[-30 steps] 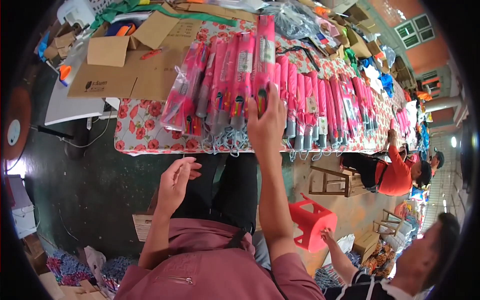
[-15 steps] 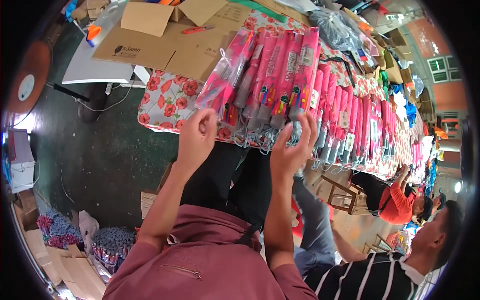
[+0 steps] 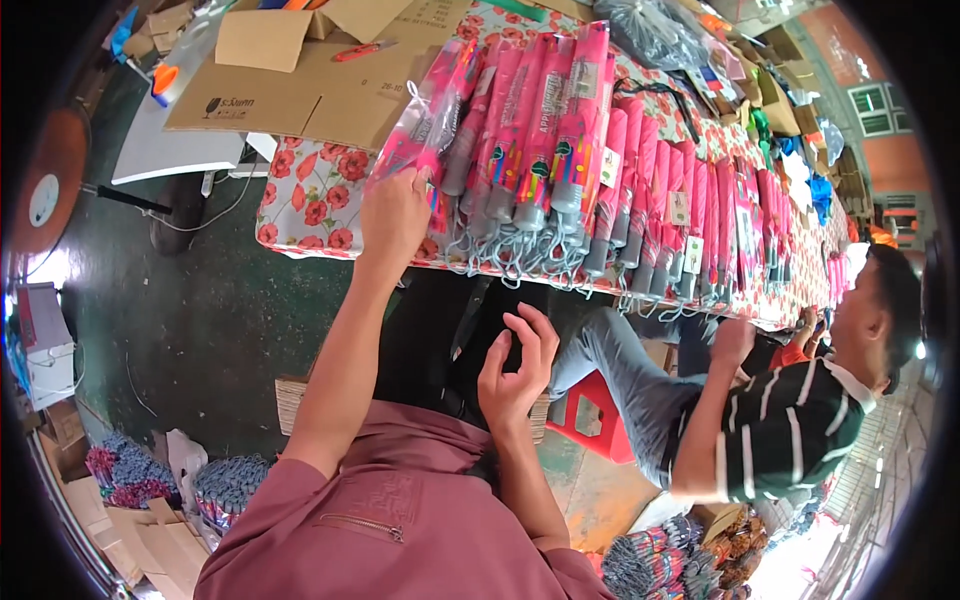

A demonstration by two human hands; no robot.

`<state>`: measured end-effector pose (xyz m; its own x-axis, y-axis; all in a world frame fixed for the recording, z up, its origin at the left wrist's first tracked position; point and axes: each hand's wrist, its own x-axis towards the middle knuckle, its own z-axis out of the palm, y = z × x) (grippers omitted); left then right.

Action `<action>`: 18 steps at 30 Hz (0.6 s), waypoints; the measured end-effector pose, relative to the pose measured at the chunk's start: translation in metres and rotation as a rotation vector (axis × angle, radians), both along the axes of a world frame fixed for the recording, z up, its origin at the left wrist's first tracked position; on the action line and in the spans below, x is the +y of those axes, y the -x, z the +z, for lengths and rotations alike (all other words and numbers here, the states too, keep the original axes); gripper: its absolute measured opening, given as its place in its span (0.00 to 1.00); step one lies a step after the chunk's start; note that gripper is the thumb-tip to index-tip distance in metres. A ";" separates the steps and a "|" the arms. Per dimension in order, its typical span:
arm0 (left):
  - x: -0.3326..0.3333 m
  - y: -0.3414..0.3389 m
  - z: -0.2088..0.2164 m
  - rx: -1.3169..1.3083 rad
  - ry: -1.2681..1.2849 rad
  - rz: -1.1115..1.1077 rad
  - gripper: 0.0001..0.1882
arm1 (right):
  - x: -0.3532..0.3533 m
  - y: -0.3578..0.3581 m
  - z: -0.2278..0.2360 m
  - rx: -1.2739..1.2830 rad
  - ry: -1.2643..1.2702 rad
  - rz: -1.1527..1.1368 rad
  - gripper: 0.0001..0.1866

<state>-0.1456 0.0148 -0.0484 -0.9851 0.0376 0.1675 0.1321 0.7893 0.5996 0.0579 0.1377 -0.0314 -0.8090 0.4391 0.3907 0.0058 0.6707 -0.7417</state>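
A row of pink folded umbrellas (image 3: 545, 130) with grey handles lies on the table, their grey wrist cords (image 3: 510, 250) hanging over the near edge. Leftmost in the front group is a pink umbrella in a clear plastic bag (image 3: 418, 125). My left hand (image 3: 394, 215) is closed at the near end of this bag, its fingertips partly hidden against the plastic. Lower and to the right, my right hand (image 3: 518, 370) hovers over my lap with fingers curved and apart, holding nothing.
A flower-patterned cloth (image 3: 318, 195) covers the table. Flattened cardboard (image 3: 280, 100) with a red cutter (image 3: 362, 50) on it lies at the far left. To my right sits a person in a striped shirt (image 3: 780, 430), near a red stool (image 3: 592, 420). Bundled umbrellas (image 3: 650, 565) stand on the floor.
My left hand has moved up onto the bagged umbrella and closed on it. My right hand has drawn back from the umbrellas toward my lap. The person beside me has shifted upright.
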 end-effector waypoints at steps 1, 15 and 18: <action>0.001 0.000 0.002 0.016 0.027 -0.011 0.09 | 0.002 0.000 0.001 0.008 0.004 0.004 0.14; -0.022 0.044 0.034 -0.570 -0.972 0.016 0.11 | 0.019 -0.015 0.003 0.011 0.175 -0.009 0.13; -0.024 0.047 0.044 -0.496 -1.393 -0.081 0.13 | 0.028 -0.013 0.000 0.018 0.202 -0.026 0.12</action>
